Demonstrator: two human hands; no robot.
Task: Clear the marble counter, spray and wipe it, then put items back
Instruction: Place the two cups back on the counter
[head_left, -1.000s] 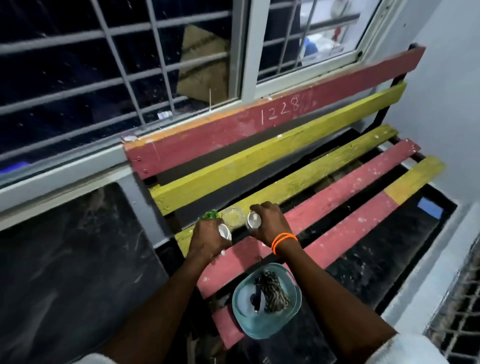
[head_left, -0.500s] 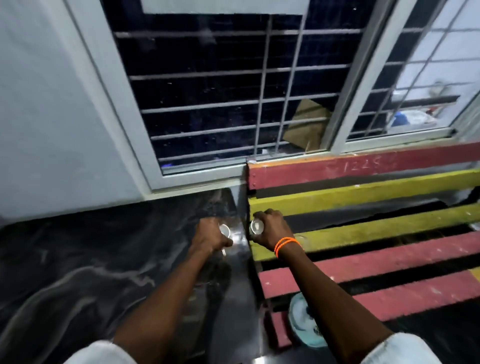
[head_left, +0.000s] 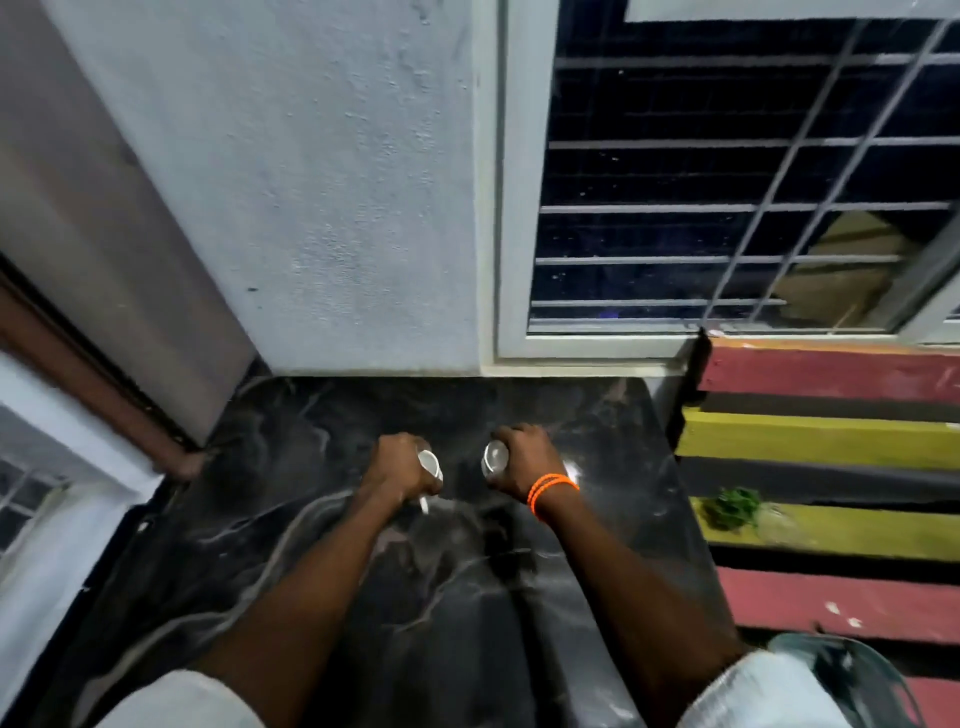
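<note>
Dark marble counter (head_left: 322, 561) under a barred window (head_left: 727, 182), a small cup in each grip.

My left hand (head_left: 397, 467) curls round a white cup (head_left: 428, 461) and my right hand (head_left: 524, 460) round a metal cup (head_left: 494, 457), both held just over the counter's middle, well left of the striped bench (head_left: 831, 441). I judge this the putting-back step: the marble looks bare and wiped. Next I need to lower both cups upright, settle their bases flat, then loosen my fingers. Green leaves (head_left: 732, 506) and a teal plate (head_left: 852, 675) are on the bench, probably to follow.
</note>
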